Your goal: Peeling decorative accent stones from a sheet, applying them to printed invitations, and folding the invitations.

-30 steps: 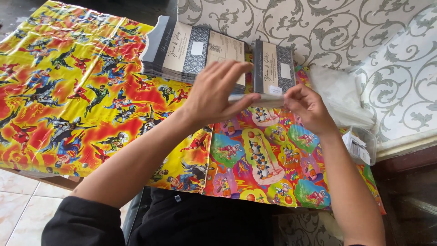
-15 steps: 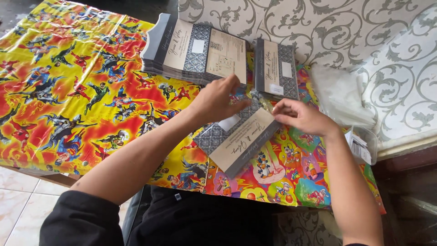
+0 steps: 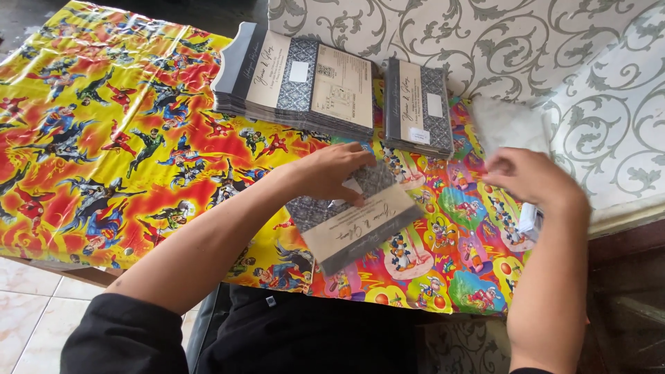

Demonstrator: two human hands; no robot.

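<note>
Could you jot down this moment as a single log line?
left hand pressing card on table | right hand empty, near clear sleeves | two card stacks behind

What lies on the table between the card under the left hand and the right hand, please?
In the head view, only bare cartoon-printed wrapping paper lies between the card under the left hand and the right hand.

Right hand blurred; its fingertips cannot be told. Left hand covers the card's far end. Cloth cut off at the left picture edge.
</note>
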